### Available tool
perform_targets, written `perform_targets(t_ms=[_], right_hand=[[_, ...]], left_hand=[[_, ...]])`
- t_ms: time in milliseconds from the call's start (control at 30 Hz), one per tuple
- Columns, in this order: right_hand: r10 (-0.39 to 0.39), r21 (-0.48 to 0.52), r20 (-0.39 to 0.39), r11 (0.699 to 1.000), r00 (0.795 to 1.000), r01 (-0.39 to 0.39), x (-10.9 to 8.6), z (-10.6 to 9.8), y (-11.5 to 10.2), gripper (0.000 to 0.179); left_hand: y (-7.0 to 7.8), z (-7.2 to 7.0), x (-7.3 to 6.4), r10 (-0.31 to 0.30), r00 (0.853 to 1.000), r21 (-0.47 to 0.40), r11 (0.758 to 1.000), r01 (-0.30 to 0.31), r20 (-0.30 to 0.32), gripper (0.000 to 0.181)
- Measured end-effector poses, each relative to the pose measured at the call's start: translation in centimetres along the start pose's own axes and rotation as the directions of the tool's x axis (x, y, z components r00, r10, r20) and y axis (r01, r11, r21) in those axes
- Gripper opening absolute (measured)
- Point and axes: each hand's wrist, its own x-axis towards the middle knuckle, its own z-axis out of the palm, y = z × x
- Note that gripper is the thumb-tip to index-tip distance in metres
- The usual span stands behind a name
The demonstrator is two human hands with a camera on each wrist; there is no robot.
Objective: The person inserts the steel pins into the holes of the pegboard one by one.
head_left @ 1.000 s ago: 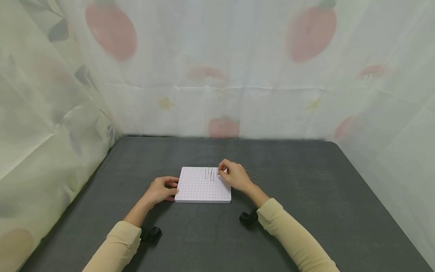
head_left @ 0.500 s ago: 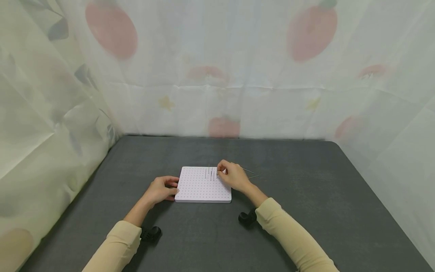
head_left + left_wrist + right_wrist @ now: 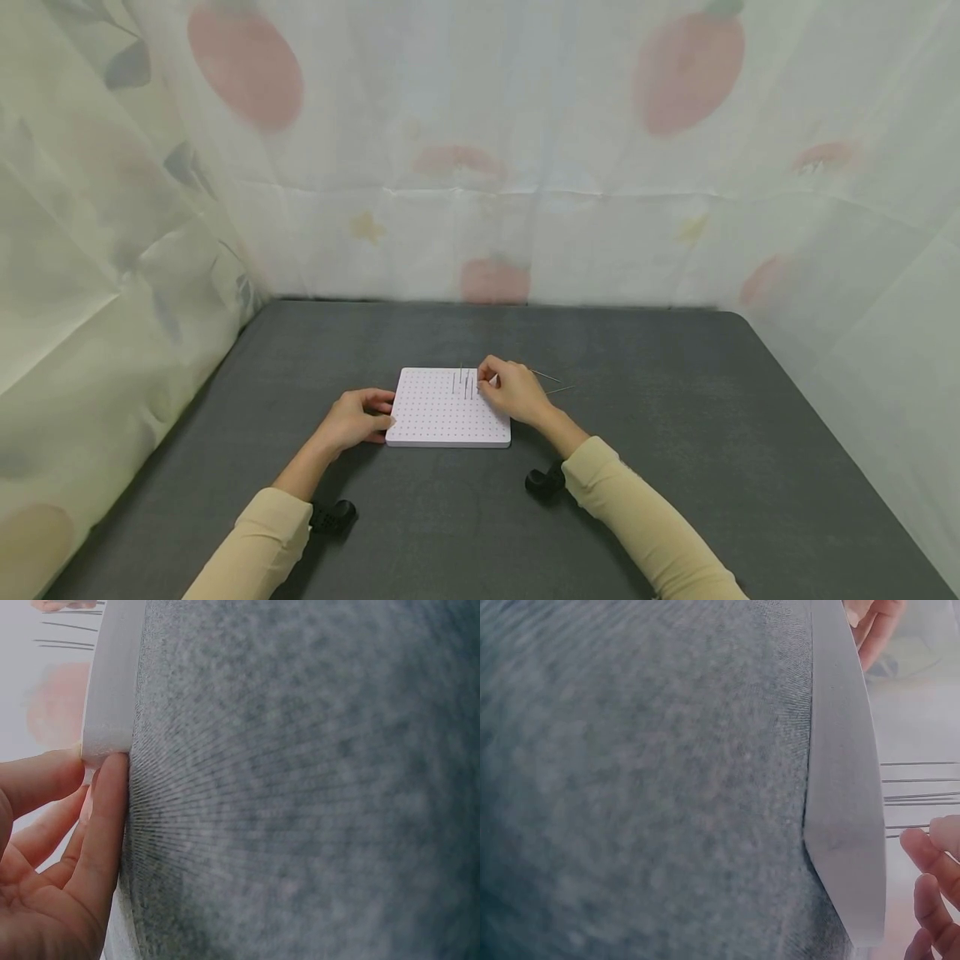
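A white pegboard [image 3: 442,421] dotted with rows of small holes lies flat on the dark table. My left hand [image 3: 357,417] holds its left edge, thumb and fingers touching the side and corner [image 3: 105,742]. Several thin metal pins [image 3: 453,383] stand upright in the board's far right part; they also show in the right wrist view as dark lines [image 3: 919,780]. Over that part, my right hand [image 3: 517,390] pinches a thin pin [image 3: 892,837] between thumb and fingertips, close to the board. The hand hides most of this pin in the head view.
Two loose pins [image 3: 558,389] lie on the dark table [image 3: 660,433] to the right of the board, partly behind my right hand. A printed curtain [image 3: 600,242] hangs along the table's back and sides. Black wrist cameras [image 3: 545,483] sit under both wrists.
My right hand has shifted slightly left and down toward the board, with the pin pinched. The left hand and the board have stayed in place.
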Motion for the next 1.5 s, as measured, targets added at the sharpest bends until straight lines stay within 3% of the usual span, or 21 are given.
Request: perform_targets(t_ms=[467,833,1500], right_hand=[[-0.042,0.014,0.018,0.999,0.999,0.041,-0.7,-2.2,0.6,0.006],[-0.033,0.096,0.078,0.995,0.996,0.026,-1.7,-4.5,2.8,0.013],[0.005,0.072,0.097,0.997,0.995,-0.012,-3.9,-7.9,7.7,0.018]], left_hand=[[0.3,-0.1,-0.4,0.018,1.000,-0.027,0.999,-0.017,0.020,0.048],[0.2,-0.1,-0.4,0.018,1.000,-0.026,0.999,-0.018,0.019,0.049],[0.5,-0.3,-0.4,0.016,0.999,-0.020,1.000,-0.015,0.031,0.050]])
